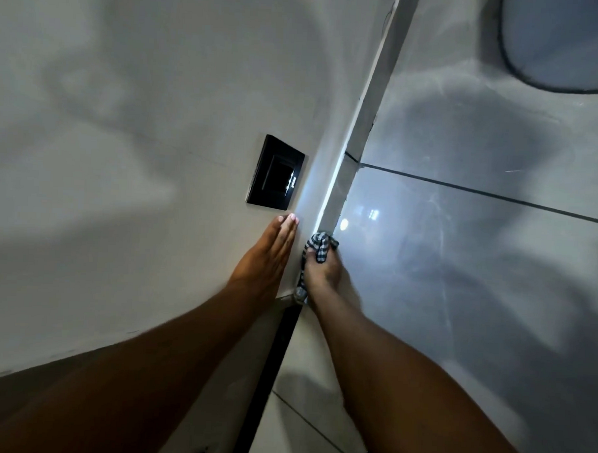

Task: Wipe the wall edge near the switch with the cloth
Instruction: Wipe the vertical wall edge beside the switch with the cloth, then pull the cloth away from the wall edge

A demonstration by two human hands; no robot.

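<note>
- Nearest the camera: two bare forearms reached up and forward from the bottom of the frame toward a wall corner.
- Far left: plain painted wall (124,116), crossed by soft shadows and otherwise bare.
- Switch (276,172): black square plate on the painted wall, just beside the corner, with glare on its right side.
- Left hand (267,252): flat and fully open, fingers together, palm laid against the painted wall just below the switch. It held nothing and appeared to serve as a brace.
- Wall edge (330,193): a pale vertical corner strip running up between the painted wall and the glossy tiles, brightly lit at switch height.
- Cloth (319,246): checked dark-and-light, bunched, pressed on the wall edge just below and right of the switch; a tail hung down along the corner.
- Right hand (323,272): closed around the cloth, fingers wrapped in its folds, pushing it into the corner.
- Step judged: wiping under way, low on the edge.
- Next move likely calls for sliding the cloth upward along the strip past the switch, keeping pressure steady.
- Tiled wall (461,233) to the right: glossy, with dark grout lines and faint streaks.
- In the way: only the switch plate close by. The left fingertips lay near it, so an accidental press seemed possible.
</note>
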